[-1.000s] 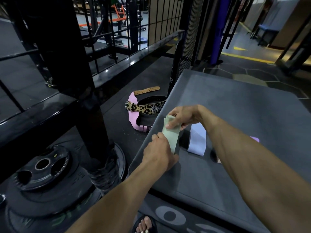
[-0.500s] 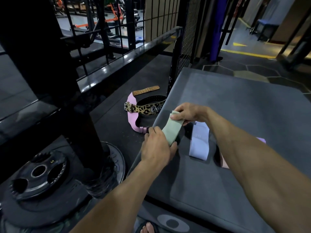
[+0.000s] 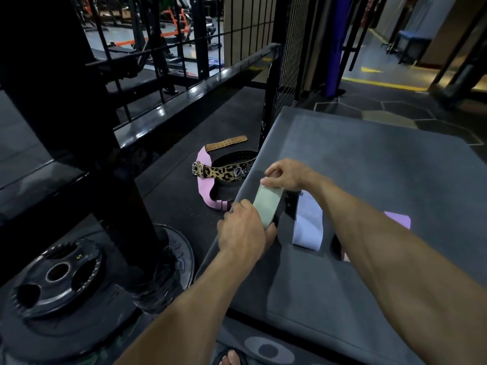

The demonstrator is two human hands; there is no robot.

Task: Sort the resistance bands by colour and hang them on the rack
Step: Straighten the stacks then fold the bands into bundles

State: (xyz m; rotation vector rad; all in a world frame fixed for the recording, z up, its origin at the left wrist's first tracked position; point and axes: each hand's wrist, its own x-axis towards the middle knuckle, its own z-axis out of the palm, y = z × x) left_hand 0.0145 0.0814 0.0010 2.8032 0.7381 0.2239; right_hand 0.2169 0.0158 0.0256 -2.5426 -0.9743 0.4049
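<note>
The left hand (image 3: 243,231) grips the near end of the pale green band (image 3: 267,205); the right hand (image 3: 286,175) pinches its far end, holding it taut above the grey padded box (image 3: 369,164). A lilac band (image 3: 308,227) lies flat beside it. A purple band (image 3: 399,219), largely hidden by the right forearm, lies further right. Beyond, a leopard-print belt (image 3: 224,173) rests on the floor.

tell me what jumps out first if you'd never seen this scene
Both hands meet at the near left edge of the grey padded box, the left hand and right hand holding a pale green band between them. A lavender band lies flat on the box beside it. On the floor to the left sits a leopard-print belt.
</note>
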